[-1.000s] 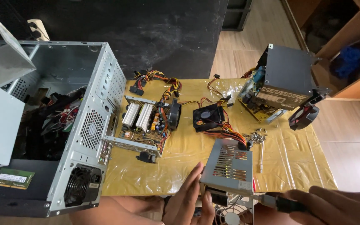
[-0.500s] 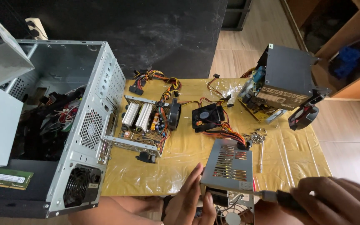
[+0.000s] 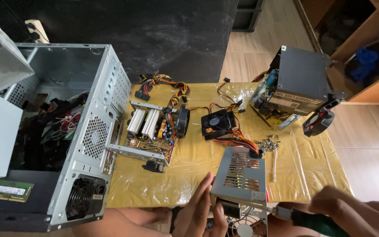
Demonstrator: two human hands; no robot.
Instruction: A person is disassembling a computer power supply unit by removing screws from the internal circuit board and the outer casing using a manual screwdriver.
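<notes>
Hands first: our left hand (image 3: 200, 210) lies flat against the left side of the grey power supply box (image 3: 241, 180) at the near edge of the table (image 3: 312, 171), fingers straight and together, bracing rather than gripping. Our right hand (image 3: 356, 215), at the near right, is wrapped around the dark green handle of a screwdriver (image 3: 294, 215), whose shaft points left toward the box's lower edge. That box has a slotted metal cover and overhangs the table edge, a fan grille showing beneath it. Farther off we see a small black fan (image 3: 217, 123) with orange wires, an opened supply board (image 3: 152, 134) with heat sinks, and another dark supply box (image 3: 299, 87) at the far right. A pile of screws (image 3: 268, 142) lies just beyond the held box. At the left stands an open computer case (image 3: 80, 131).
</notes>
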